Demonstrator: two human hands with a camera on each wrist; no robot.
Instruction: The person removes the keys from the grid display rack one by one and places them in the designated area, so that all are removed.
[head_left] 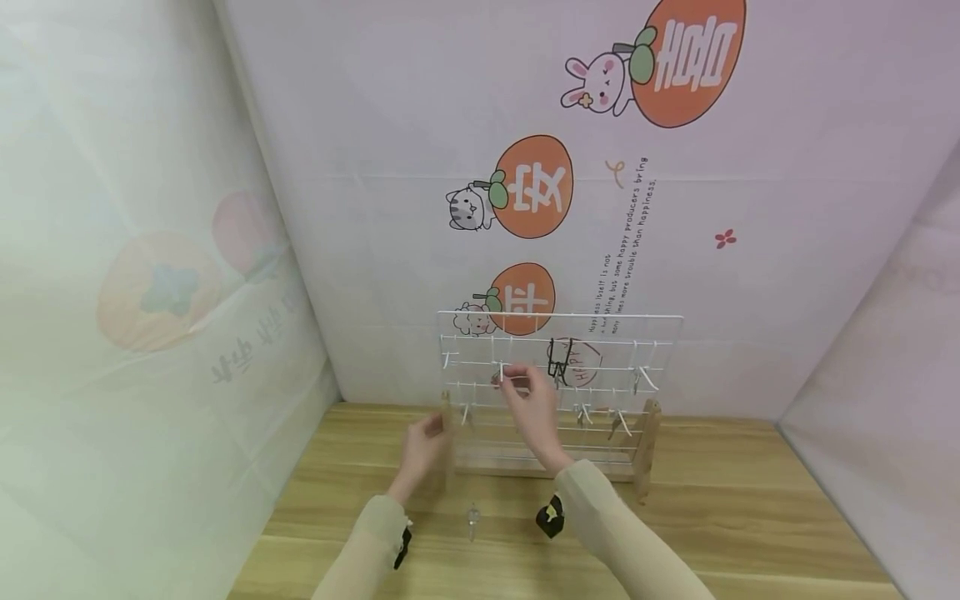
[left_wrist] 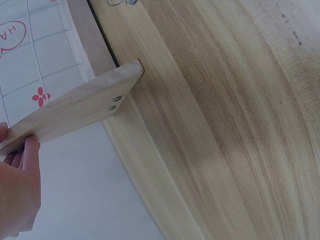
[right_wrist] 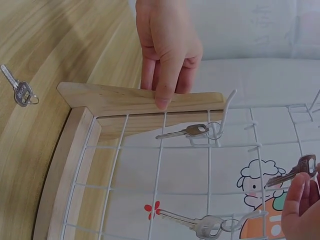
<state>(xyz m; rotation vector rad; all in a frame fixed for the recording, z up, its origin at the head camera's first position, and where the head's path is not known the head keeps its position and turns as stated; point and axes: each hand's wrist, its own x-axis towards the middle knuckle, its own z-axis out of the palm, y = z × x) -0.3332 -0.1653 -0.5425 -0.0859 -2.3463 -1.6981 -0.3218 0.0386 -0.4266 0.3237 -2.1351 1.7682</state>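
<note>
A white wire grid rack [head_left: 560,314] stands in a wooden base. My left hand [head_left: 422,450] grips its left wooden side post [left_wrist: 75,102], thumb on one face and fingers on the other, as the right wrist view shows. My right hand [head_left: 534,408] is at an upper-row hook, pinching a metal key [right_wrist: 295,171] between thumb and fingers. Lower on the grid, one key [right_wrist: 196,131] hangs by its ring from a hook near the post, and another key [right_wrist: 207,226] hangs farther along. A loose key [head_left: 473,521] with a ring lies on the table in front.
More keys hang at the rack's right side, among them one key [head_left: 637,380] on an upper hook. A black wire piece [head_left: 558,358] is on the grid near the middle. Behind the wooden table [head_left: 750,500] rises a printed white cloth [head_left: 420,125]; another cloth closes the left.
</note>
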